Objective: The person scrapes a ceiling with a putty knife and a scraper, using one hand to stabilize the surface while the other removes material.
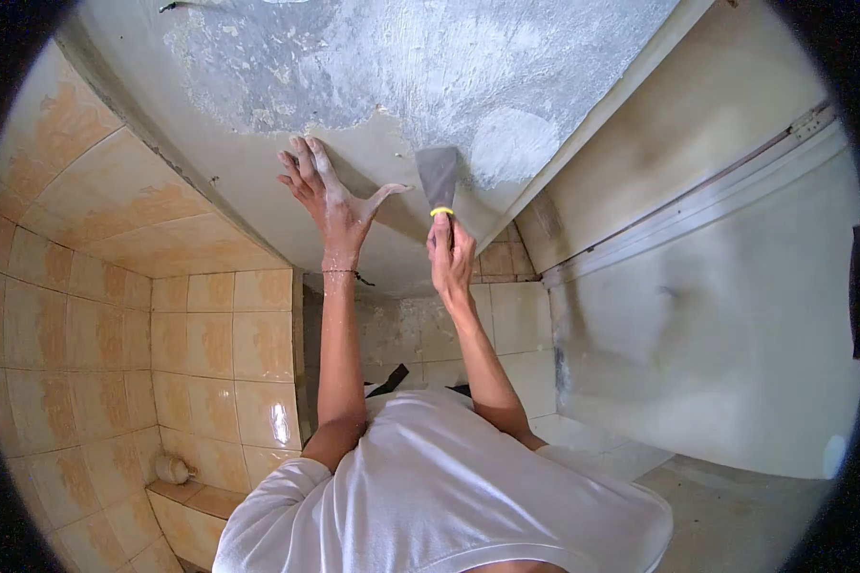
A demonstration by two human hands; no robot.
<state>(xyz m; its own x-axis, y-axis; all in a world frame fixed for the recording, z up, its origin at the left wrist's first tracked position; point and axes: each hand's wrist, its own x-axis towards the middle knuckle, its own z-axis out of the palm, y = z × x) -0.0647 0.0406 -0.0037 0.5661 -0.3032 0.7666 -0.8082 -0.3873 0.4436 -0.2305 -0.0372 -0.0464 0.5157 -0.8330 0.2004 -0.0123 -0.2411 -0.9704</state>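
My right hand [453,253] is wrapped round the handle of a putty knife [438,178]. The grey blade, with a yellow band at its base, points up to the wall [287,210] where smooth paint borders a scraped patch [287,72]; I cannot tell whether its edge touches. To the left, my left hand [339,199] is spread against the smooth part just below that ragged border, its fingers apart and dusted white. A thin dark bracelet [342,271] circles the left wrist. A paler rounded patch [516,145] shows right of the blade.
Orange and cream tiles [210,329] cover the walls at left, with a tiled ledge [186,498] low down and a round object [172,468] on it. A pale door-like panel [707,315] stands at right. A short wire [169,7] sticks out at the upper left.
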